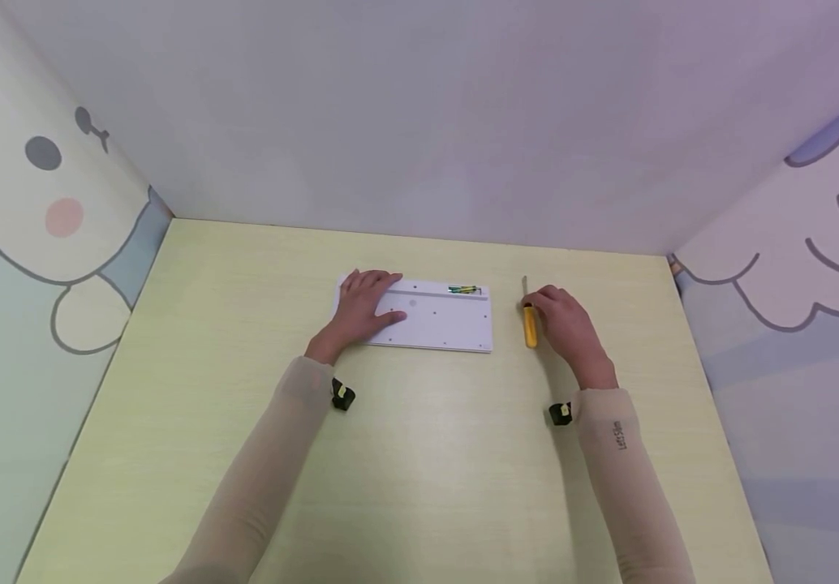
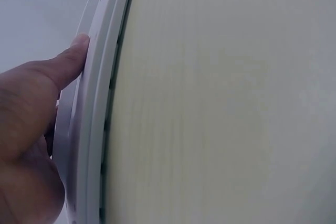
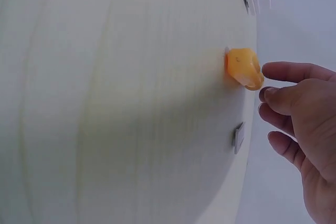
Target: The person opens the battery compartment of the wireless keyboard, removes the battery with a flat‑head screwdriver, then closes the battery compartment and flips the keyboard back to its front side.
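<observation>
A white keyboard (image 1: 437, 324) lies face down, small screws dotting its back. My left hand (image 1: 364, 308) rests spread over its left end; in the left wrist view the thumb (image 2: 73, 61) presses along the near edge. Green-and-yellow batteries (image 1: 464, 289) sit in the slot at the keyboard's far right. Right of the keyboard lies a screwdriver (image 1: 530, 326) with a yellow handle and a slim grey shaft. My right hand (image 1: 565, 324) is over it, fingertips right beside the yellow handle (image 3: 242, 68) in the right wrist view, thumb and forefinger apart.
A small grey flat piece (image 3: 239, 138) lies right of the screwdriver. The pale wooden table (image 1: 449, 487) ends at a plain wall (image 1: 419, 122) behind. Printed panels (image 1: 32, 324) flank both sides. Black wrist cameras (image 1: 342, 395) hang at the sleeve cuffs.
</observation>
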Demonstrator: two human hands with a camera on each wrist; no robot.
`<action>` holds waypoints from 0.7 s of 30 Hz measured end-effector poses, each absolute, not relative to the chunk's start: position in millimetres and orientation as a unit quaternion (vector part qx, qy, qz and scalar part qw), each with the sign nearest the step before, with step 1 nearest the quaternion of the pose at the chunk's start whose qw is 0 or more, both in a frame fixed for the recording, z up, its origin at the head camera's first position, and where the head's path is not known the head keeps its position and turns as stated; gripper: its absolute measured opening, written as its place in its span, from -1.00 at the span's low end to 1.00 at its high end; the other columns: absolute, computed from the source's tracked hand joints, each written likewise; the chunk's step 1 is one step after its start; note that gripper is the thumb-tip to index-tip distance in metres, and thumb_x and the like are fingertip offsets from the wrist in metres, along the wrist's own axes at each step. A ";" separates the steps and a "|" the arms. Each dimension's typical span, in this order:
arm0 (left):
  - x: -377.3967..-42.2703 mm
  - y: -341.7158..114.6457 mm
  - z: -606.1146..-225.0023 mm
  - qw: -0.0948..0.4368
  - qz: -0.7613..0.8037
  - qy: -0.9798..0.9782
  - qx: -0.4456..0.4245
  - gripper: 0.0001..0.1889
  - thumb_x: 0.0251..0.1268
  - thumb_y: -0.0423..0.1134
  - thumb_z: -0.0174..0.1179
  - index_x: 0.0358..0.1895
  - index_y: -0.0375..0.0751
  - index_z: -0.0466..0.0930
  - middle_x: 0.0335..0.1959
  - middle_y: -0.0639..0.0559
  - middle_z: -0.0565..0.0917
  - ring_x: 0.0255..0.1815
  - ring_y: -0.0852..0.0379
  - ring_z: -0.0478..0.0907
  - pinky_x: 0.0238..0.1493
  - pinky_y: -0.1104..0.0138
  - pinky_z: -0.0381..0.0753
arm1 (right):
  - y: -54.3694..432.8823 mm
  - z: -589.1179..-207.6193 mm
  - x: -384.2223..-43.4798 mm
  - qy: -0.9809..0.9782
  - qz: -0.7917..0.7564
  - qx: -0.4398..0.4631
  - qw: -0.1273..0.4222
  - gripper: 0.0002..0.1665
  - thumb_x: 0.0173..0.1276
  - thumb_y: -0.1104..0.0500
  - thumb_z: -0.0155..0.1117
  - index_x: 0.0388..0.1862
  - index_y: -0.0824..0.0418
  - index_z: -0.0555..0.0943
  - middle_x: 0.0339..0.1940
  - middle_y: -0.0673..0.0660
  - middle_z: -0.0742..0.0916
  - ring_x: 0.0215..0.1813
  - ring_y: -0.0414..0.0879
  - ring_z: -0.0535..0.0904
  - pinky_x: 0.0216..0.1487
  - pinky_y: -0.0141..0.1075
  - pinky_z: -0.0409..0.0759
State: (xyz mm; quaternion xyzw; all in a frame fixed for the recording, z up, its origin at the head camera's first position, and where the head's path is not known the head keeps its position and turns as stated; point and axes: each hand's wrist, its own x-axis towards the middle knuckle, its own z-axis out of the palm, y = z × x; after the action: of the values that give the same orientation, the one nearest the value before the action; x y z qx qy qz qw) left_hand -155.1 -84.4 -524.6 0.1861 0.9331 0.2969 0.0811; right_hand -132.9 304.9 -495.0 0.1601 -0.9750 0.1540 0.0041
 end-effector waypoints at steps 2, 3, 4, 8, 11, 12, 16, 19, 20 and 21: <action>-154.8 -84.6 -524.3 0.081 0.298 0.933 0.186 -0.21 0.38 0.15 0.26 0.59 0.02 0.21 0.51 -0.13 0.36 0.62 -0.14 0.13 0.71 -0.08 -0.29 | 304.0 -493.9 -133.3 -0.975 0.158 0.157 0.010 -0.69 0.54 0.34 0.13 0.16 0.21 0.66 0.02 0.21 0.69 0.05 0.14 0.61 0.15 0.04 0.66; -154.7 -84.6 -524.3 0.081 0.299 0.933 0.186 -0.21 0.38 0.15 0.26 0.59 0.02 0.21 0.51 -0.13 0.36 0.62 -0.14 0.13 0.71 -0.08 -0.29 | 303.6 -493.6 -133.7 -0.975 0.159 0.156 0.013 -0.68 0.54 0.33 0.14 0.19 0.20 0.65 0.02 0.20 0.69 0.04 0.13 0.62 0.14 0.03 0.66; -154.6 -84.7 -524.2 0.082 0.300 0.932 0.186 -0.21 0.38 0.15 0.26 0.59 0.02 0.21 0.51 -0.12 0.36 0.62 -0.14 0.13 0.71 -0.07 -0.30 | 303.1 -493.4 -134.3 -0.975 0.160 0.155 0.013 -0.67 0.54 0.32 0.14 0.21 0.20 0.64 0.01 0.20 0.69 0.03 0.12 0.61 0.13 0.02 0.66; -154.6 -85.0 -524.3 0.081 0.301 0.932 0.187 -0.22 0.39 0.16 0.25 0.59 0.03 0.21 0.51 -0.12 0.36 0.62 -0.14 0.13 0.72 -0.07 -0.30 | 299.0 -489.9 -137.6 -0.973 0.174 0.150 0.015 -0.67 0.53 0.28 0.19 0.21 0.22 0.64 0.00 0.19 0.69 -0.02 0.08 0.59 0.04 -0.03 0.66; -155.1 -85.5 -524.5 0.081 0.300 0.932 0.187 -0.22 0.39 0.16 0.25 0.59 0.03 0.21 0.50 -0.11 0.37 0.62 -0.14 0.13 0.72 -0.06 -0.30 | 292.1 -484.8 -140.9 -0.970 0.189 0.155 0.020 -0.69 0.52 0.27 0.21 0.18 0.25 0.65 -0.01 0.19 0.69 -0.04 0.08 0.58 0.01 -0.03 0.65; -155.2 -85.9 -524.6 0.081 0.298 0.933 0.186 -0.22 0.39 0.16 0.25 0.59 0.03 0.21 0.50 -0.11 0.37 0.62 -0.13 0.13 0.72 -0.06 -0.30 | 289.3 -483.6 -142.3 -0.968 0.192 0.157 0.022 -0.69 0.52 0.27 0.21 0.18 0.25 0.66 -0.02 0.19 0.69 -0.04 0.08 0.59 0.01 -0.03 0.65; -156.0 -86.2 -523.7 0.082 0.301 0.932 0.186 -0.22 0.39 0.16 0.25 0.59 0.03 0.21 0.51 -0.11 0.36 0.62 -0.13 0.13 0.72 -0.06 -0.30 | 278.1 -482.5 -150.3 -0.964 0.204 0.169 0.035 -0.71 0.52 0.24 0.22 0.14 0.26 0.67 -0.02 0.17 0.70 0.01 0.08 0.65 0.06 -0.04 0.69; -156.5 -87.0 -523.4 0.082 0.301 0.932 0.186 -0.22 0.39 0.16 0.25 0.59 0.03 0.21 0.51 -0.12 0.36 0.62 -0.14 0.13 0.72 -0.06 -0.30 | 266.1 -480.7 -155.4 -0.962 0.208 0.175 0.033 -0.72 0.51 0.22 0.24 0.13 0.26 0.68 0.00 0.17 0.70 0.05 0.09 0.67 0.10 -0.03 0.70; -156.5 -87.3 -523.3 0.083 0.300 0.932 0.185 -0.22 0.39 0.16 0.25 0.59 0.03 0.21 0.51 -0.12 0.36 0.62 -0.14 0.13 0.71 -0.06 -0.30 | 261.4 -479.4 -156.7 -0.962 0.208 0.177 0.029 -0.71 0.52 0.22 0.23 0.13 0.26 0.68 0.01 0.18 0.70 0.05 0.09 0.67 0.11 -0.02 0.70; -156.4 -87.7 -523.2 0.084 0.300 0.932 0.185 -0.22 0.39 0.16 0.25 0.59 0.03 0.20 0.51 -0.12 0.36 0.62 -0.14 0.12 0.71 -0.06 -0.31 | 256.4 -478.2 -157.7 -0.962 0.207 0.177 0.023 -0.71 0.51 0.22 0.24 0.13 0.26 0.68 0.01 0.18 0.70 0.06 0.09 0.66 0.12 -0.01 0.70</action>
State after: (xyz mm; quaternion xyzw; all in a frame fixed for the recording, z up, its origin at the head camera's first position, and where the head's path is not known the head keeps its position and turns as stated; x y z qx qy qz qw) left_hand -156.4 -87.7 -523.2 0.1849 0.9320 0.3004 0.0835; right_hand -157.7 256.4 -478.2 0.1771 -0.9620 0.2065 0.0226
